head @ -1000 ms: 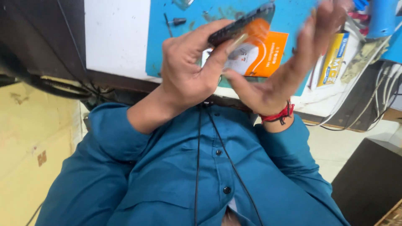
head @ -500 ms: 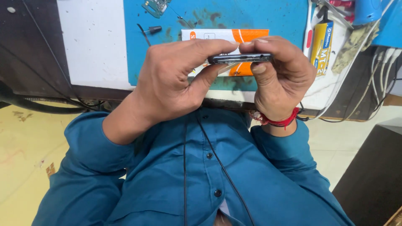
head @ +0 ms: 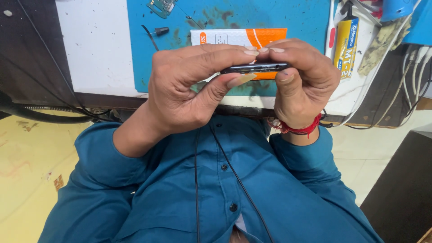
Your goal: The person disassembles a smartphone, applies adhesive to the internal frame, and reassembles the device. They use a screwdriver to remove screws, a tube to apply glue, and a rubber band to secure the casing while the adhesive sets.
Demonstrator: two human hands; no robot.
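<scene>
A thin black phone [head: 256, 68] is held edge-on above my lap, its bottom edge with the ports facing me. My left hand [head: 189, 90] pinches its left side, fingers on top and thumb pressed against the underside. My right hand [head: 301, 81] grips the right end, fingers curled over the top and thumb at the lower edge. A red thread band circles my right wrist. Most of the phone's body is hidden by my fingers.
A blue work mat [head: 234, 22] lies on the bench with a white-and-orange box [head: 238, 37] behind the phone. A small circuit board [head: 162, 6], a black screwdriver tip [head: 158, 31] and a yellow glue tube [head: 346, 42] lie nearby. Cables [head: 405, 90] hang at the right.
The phone was tilted up with my right hand spread open; both hands have since closed on it and levelled it edge-on, and the hands sit lower and more centred in view.
</scene>
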